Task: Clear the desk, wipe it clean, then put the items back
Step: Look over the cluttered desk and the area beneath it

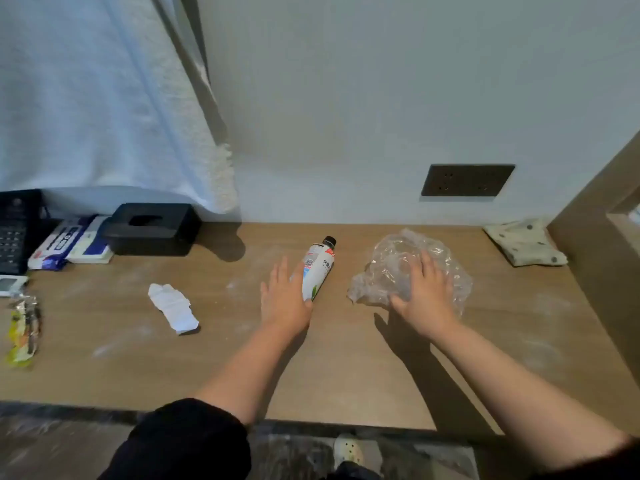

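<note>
Left hand [284,299] is flat, fingers straight, gripping nothing, its right edge touching the bottle [318,270]. Bottle lies on the desk [242,362], cap pointing off toward the wall, so left's clearly nearer. Right hand [424,292] rests spread on the bag [394,261].

- The bottle [318,268] lies on the tabletop [346,368].
- The crumpled paper [173,308] lies left of the bottle.
- The plastic bag [388,265] lies right of it.
- The tissue box [152,228] sits behind-left, the folded cloth [526,245] behind-right.

Left hand [284,299] beside bottle [318,270]
</note>
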Demonstrator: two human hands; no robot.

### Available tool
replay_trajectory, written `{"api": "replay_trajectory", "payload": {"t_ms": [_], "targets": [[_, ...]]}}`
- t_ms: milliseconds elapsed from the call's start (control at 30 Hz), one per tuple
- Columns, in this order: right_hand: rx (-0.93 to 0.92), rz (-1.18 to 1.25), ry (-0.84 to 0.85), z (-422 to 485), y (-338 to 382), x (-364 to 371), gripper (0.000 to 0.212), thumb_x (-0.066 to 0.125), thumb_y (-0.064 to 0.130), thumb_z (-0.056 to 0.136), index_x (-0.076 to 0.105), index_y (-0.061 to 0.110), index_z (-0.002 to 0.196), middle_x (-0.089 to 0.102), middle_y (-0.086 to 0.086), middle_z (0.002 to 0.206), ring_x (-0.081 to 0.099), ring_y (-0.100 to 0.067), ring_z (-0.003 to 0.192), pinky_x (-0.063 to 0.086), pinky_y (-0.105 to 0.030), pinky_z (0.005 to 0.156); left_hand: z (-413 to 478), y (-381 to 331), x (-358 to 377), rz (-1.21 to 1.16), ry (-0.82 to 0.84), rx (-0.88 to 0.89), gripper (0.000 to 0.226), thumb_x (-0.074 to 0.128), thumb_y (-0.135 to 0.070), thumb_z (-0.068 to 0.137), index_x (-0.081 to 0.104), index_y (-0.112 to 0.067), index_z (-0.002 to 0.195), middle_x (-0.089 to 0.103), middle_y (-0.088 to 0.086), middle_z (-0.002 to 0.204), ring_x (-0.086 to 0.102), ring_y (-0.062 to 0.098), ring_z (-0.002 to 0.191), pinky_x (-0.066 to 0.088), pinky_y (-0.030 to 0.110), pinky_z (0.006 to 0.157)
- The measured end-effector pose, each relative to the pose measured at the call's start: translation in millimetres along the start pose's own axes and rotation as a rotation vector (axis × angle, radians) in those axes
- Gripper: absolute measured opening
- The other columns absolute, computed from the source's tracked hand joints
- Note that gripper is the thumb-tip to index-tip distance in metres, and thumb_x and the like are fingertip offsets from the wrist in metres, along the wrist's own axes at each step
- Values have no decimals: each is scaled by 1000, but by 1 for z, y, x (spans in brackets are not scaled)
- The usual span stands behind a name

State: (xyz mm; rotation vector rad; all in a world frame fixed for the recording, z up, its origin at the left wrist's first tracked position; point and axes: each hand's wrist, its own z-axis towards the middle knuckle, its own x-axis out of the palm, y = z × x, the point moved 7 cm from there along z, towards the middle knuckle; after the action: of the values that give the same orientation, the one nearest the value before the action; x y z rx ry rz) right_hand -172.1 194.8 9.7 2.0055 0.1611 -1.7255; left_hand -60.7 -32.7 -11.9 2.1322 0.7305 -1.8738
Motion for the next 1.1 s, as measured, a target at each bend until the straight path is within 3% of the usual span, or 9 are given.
{"api": "replay_trajectory", "payload": {"t_ms": [167, 300, 433, 633, 767, 900, 967, 1033, 1100], "targets": [[29, 63, 206, 39, -27, 21, 122, 66, 71, 69, -18, 33, 150, -27, -2, 157, -21, -29, 145, -1, -63, 113, 41, 7, 26, 2, 81, -96, 87, 60, -49, 88, 11, -22, 155, 9, 9, 162, 13, 28, 148, 24, 50, 116], [7, -29, 269, 53, -42, 39, 132, 67, 76, 61, -27, 36, 145, -36, -3, 153, -27, -29, 142, -8, -64, 110, 50, 5, 45, -47, 118, -112, 96, 68, -50, 80, 12, -23, 153, 30, 7, 149, 38, 29, 132, 40, 44, 103], [86, -20, 316, 63, -55, 52, 138, 67, 79, 57, -30, 34, 144, -34, -4, 153, -20, -32, 144, -4, -66, 109, 50, 10, 53, -121, 159, -130, 96, 68, -42, 84, 5, -26, 154, 35, 4, 144, 50, 30, 119, 48, 41, 87], [169, 84, 294, 75, -61, 66, 131, 74, 61, 66, -22, 31, 148, -17, -6, 159, 1, -33, 147, 20, -60, 114, 50, 12, 51, -135, 170, -154, 95, 69, -35, 85, 4, -28, 155, 35, 4, 142, 49, 29, 118, 48, 40, 86], [115, 101, 131, 82, -55, 53, 110, 80, 36, 73, 4, 26, 152, 29, -12, 151, 38, -31, 135, 38, -49, 108, 48, 10, 41, -205, 152, -173, 90, 71, -27, 74, 22, -25, 150, 43, 2, 132, 53, 26, 111, 50, 36, 83], [72, 132, 117, 85, -48, 47, 100, 68, -8, 73, 15, 22, 152, 47, -14, 134, 51, -32, 116, 50, -43, 91, 50, -1, 24, -291, 81, -121, 78, 74, -27, 67, 39, -22, 137, 46, -2, 115, 53, 21, 99, 51, 34, 76], [60, 126, 90, 86, -42, 41, 83, 60, -13, 76, 29, 13, 148, 58, -16, 120, 57, -31, 105, 52, -42, 85, 51, -6, 16, -338, 50, -101, 73, 74, -25, 72, 41, -20, 137, 46, 0, 114, 53, 21, 98, 45, 31, 73], [34, 139, 15, 88, -33, 28, 66, 56, -15, 78, 45, 7, 139, 63, -14, 114, 59, -32, 104, 51, -43, 87, 51, -10, 8, -382, 26, -80, 81, 74, -23, 75, 34, -19, 145, 46, 2, 119, 52, 21, 103, 42, 29, 73], [-7, 159, -58, 89, -21, 11, 39, 57, -11, 80, 62, 4, 115, 62, -14, 111, 57, -34, 103, 48, -45, 91, 52, -11, 2, -410, 3, -62, 91, 75, -23, 75, 26, -18, 151, 45, 2, 123, 52, 21, 106, 44, 29, 75]]}}
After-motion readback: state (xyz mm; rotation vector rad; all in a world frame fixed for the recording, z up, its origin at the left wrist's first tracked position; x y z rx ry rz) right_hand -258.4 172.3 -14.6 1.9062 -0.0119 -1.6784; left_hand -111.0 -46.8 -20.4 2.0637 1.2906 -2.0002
